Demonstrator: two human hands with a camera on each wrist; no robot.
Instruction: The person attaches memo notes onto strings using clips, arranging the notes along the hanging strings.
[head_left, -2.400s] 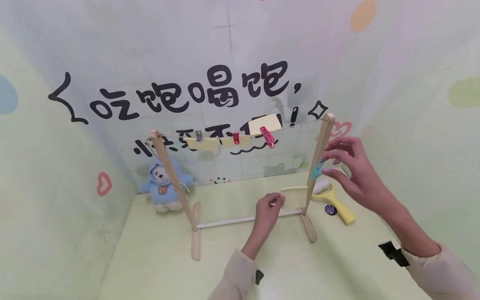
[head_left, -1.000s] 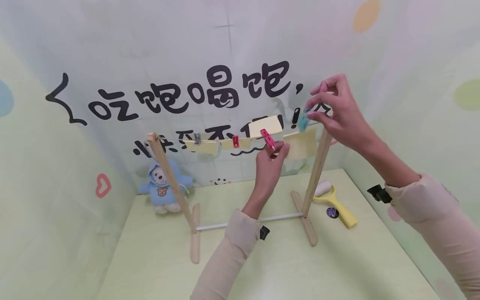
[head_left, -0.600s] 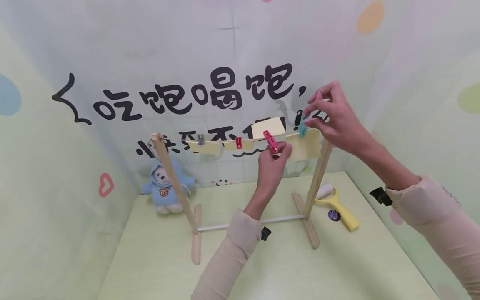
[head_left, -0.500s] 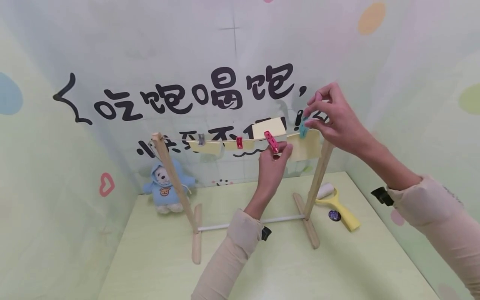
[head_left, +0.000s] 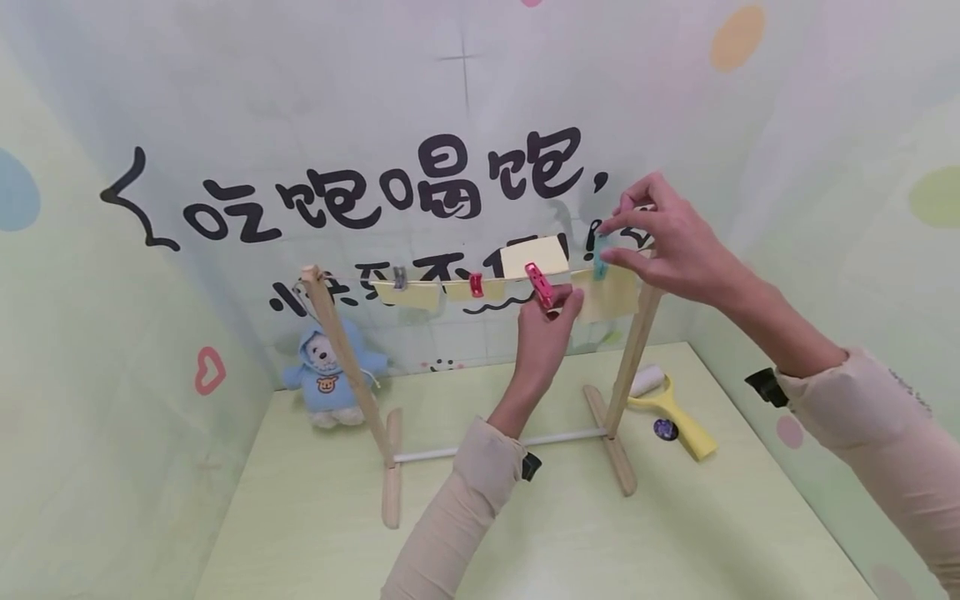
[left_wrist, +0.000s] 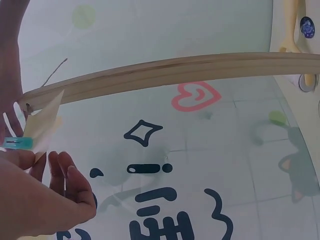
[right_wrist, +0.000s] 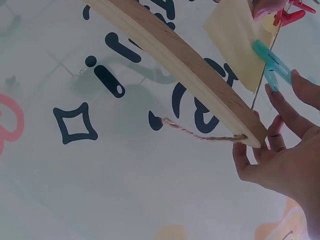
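Note:
My left hand (head_left: 543, 343) pinches the left edge of a pale yellow sheet of paper (head_left: 611, 298), held up at the string (right_wrist: 259, 87) between two wooden posts. With thumb and fingertips, my right hand (head_left: 678, 248) holds the handle ends of a teal clothespin (head_left: 600, 260). Its nose sits over the paper's top edge at the string, as the right wrist view shows. Just above my left fingers, a pink clothespin (head_left: 538, 284) holds another sheet (head_left: 534, 255), which stands up above the string. Further left, a red clip (head_left: 476, 285) and a grey clip (head_left: 400, 278) hold two more sheets.
The wooden rack's right post (head_left: 632, 367) rises beside the paper, its left post (head_left: 341, 358) near a blue-hooded plush toy (head_left: 327, 379). A white bar (head_left: 562, 437) joins the feet. Right of the rack lie a yellow-handled roller (head_left: 686, 423) and a dark round disc (head_left: 665, 429).
Both hands have risen from beside the right post, bringing the paper and teal clothespin up to the string. The clothespin has come down over the paper's top edge; my right fingers have spread slightly.

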